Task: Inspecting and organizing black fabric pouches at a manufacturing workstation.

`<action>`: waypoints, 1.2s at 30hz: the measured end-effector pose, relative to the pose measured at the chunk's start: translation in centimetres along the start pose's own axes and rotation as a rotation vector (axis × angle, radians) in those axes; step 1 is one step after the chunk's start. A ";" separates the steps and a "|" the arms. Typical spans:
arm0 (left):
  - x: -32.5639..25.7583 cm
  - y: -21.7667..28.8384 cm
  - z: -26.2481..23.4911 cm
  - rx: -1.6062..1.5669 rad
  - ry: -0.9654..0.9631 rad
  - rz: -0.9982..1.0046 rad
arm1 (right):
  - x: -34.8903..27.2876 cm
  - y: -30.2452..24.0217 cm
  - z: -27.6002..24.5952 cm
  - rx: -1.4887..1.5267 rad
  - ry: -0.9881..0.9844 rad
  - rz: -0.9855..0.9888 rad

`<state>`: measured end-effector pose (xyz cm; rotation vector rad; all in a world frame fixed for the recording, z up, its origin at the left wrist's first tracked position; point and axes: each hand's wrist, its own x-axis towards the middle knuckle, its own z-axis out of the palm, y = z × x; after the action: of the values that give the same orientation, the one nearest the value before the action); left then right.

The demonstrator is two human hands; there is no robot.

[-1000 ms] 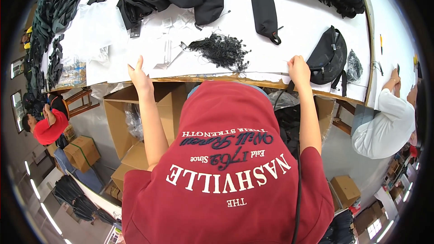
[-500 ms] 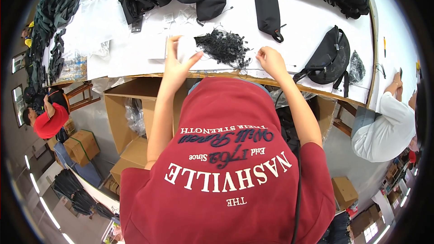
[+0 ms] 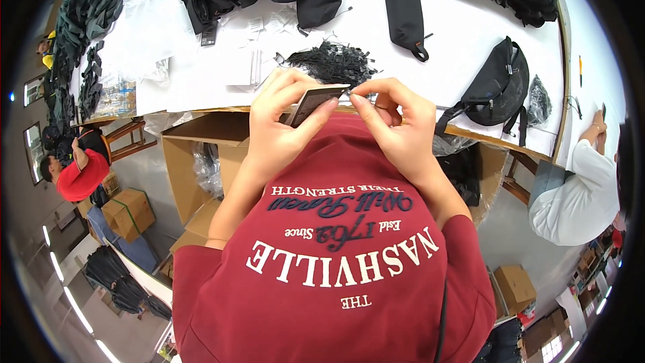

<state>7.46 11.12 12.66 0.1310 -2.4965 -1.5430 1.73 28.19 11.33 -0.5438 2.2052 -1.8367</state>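
Observation:
My left hand is closed on a dark hang tag with a pale edge, thumb on one face and fingers behind. At the tag's corner, my right hand pinches thumb against forefinger on something small and dark, apparently a tag string; the fingers mostly hide it. Just beyond both hands lies a tangled heap of black tag strings on the white table. A stack of white cards sits left of the heap.
A black waist bag and a black pouch lie to the right. More black bags are piled at the back, beside clear plastic. Open cardboard boxes stand under the table edge. Co-workers sit at both sides.
Both hands have come together in front of my chest. The left, earlier spread around a blurred white item, now grips the tag. The right has moved from beside the string heap to the tag's corner.

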 end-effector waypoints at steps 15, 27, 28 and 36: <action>-0.1 0.7 0.0 0.225 0.055 0.276 | 0.2 0.9 0.7 0.249 -0.045 0.079; -0.7 0.7 -0.3 -0.128 -0.077 0.124 | 0.2 0.2 -1.7 0.228 -0.213 -0.072; -0.7 0.7 -0.3 -0.127 -0.078 0.124 | 0.3 0.3 -1.7 0.229 -0.212 -0.072; -0.5 0.5 -0.4 0.159 -0.013 0.369 | 0.4 -0.1 -1.5 0.167 -0.126 -0.128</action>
<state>8.02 11.04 13.20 -0.2999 -2.4733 -1.2025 0.79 29.38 11.73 -0.7593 1.9558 -1.9690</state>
